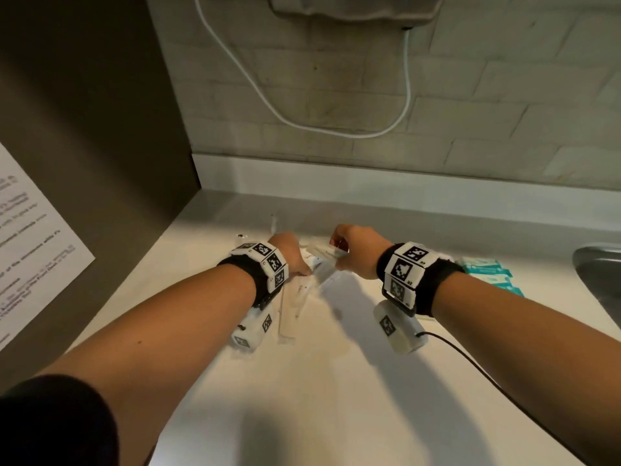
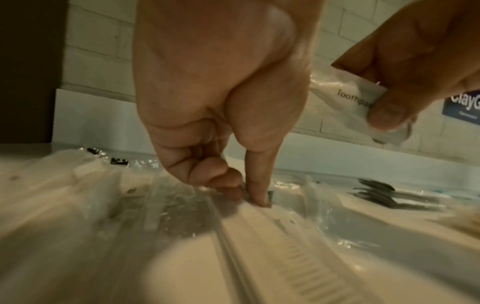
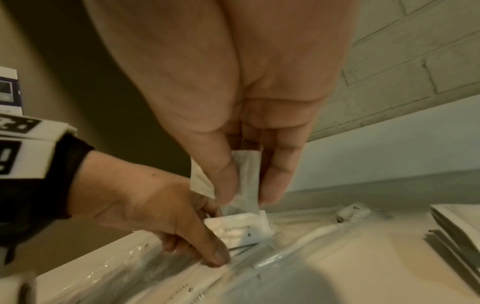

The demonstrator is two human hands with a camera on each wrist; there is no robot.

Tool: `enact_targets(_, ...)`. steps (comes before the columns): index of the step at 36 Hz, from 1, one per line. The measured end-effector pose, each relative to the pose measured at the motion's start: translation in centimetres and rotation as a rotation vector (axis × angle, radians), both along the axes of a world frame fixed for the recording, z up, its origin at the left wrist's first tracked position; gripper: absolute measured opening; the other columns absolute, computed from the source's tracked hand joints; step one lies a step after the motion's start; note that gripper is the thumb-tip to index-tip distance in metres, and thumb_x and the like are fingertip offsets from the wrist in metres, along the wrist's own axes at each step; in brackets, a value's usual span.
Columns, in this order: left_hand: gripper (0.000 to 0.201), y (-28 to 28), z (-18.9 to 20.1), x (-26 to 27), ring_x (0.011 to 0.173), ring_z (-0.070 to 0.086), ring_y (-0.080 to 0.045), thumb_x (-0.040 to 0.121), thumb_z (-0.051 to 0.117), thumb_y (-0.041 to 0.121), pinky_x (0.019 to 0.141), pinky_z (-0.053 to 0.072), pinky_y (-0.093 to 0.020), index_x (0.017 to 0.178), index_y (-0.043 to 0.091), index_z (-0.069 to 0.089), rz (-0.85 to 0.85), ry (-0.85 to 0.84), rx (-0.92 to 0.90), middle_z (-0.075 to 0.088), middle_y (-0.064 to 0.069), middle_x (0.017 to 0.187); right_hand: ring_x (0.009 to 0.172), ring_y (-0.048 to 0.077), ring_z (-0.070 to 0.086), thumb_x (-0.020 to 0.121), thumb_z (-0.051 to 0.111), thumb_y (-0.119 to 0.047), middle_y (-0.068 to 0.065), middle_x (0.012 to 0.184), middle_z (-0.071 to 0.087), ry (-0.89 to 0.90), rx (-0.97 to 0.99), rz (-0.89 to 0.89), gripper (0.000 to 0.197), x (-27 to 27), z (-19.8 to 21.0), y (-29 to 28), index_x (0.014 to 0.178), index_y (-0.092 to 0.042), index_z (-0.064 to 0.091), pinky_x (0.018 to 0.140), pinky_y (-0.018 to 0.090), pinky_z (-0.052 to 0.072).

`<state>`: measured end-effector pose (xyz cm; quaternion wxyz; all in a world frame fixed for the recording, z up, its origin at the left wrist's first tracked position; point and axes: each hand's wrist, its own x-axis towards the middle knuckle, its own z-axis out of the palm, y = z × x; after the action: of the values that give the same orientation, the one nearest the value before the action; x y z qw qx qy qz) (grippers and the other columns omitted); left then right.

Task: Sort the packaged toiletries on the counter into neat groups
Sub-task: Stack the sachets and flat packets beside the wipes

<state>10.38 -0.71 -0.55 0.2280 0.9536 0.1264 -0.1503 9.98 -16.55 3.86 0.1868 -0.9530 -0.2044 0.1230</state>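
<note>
On the white counter (image 1: 336,381), both hands meet over a pile of clear-wrapped packets (image 1: 302,297). My right hand (image 1: 353,250) pinches a small white toothpaste sachet (image 3: 246,176) between thumb and fingers, held just above the pile; this held sachet (image 2: 348,100) shows its printed label. My left hand (image 1: 289,253) is down on the pile, thumb (image 2: 257,193) and curled fingers pinching a long clear-wrapped packet (image 2: 280,236). A second toothpaste sachet (image 3: 239,230) lies on the pile right beside the left fingers.
A row of teal packets (image 1: 487,270) lies right of my right wrist, and flat packets (image 3: 462,226) are stacked there. A metal sink (image 1: 598,274) sits at the far right. A brown panel with a printed sheet (image 1: 30,247) bounds the left, and a tiled wall is behind.
</note>
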Motion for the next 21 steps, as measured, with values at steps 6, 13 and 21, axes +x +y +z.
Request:
enact_targets(6, 0.038, 0.0, 0.1, 0.8, 0.087, 0.068, -0.025, 0.079, 0.078, 0.035, 0.073, 0.054, -0.032, 0.099, 0.006, 0.067, -0.086, 0.001, 0.151, 0.07, -0.008, 0.096, 0.101, 0.026, 0.061, 0.084, 0.068, -0.01, 0.008, 0.114, 0.065, 0.013, -0.057, 0.003, 0.034, -0.5, -0.9, -0.6, 0.116, -0.013, 0.058, 0.084, 0.032, 0.051)
enact_targets(13, 0.053, 0.0, -0.6, 0.6, 0.123, 0.048, -0.035, 0.091, 0.059, 0.022, 0.102, 0.044, -0.045, 0.14, 0.014, 0.041, -0.106, -0.009, 0.26, 0.048, -0.015, 0.137, 0.103, 0.024, 0.06, 0.089, 0.054, -0.004, 0.006, 0.113, 0.063, 0.081, -0.147, 0.063, 0.029, -1.2, -1.9, -0.7, 0.116, -0.013, 0.057, 0.085, 0.029, 0.049)
enact_targets(21, 0.041, 3.0, -0.8, -0.5, 0.122, 0.04, -0.032, 0.093, 0.049, 0.015, 0.103, 0.037, -0.042, 0.132, 0.006, 0.041, -0.031, -0.119, 0.224, 0.044, -0.013, 0.136, 0.119, 0.026, 0.053, 0.095, 0.043, -0.009, 0.007, 0.132, 0.055, 0.177, -0.339, 0.245, 0.036, -3.8, -2.5, 1.1, 0.131, -0.009, 0.048, 0.091, 0.028, 0.041)
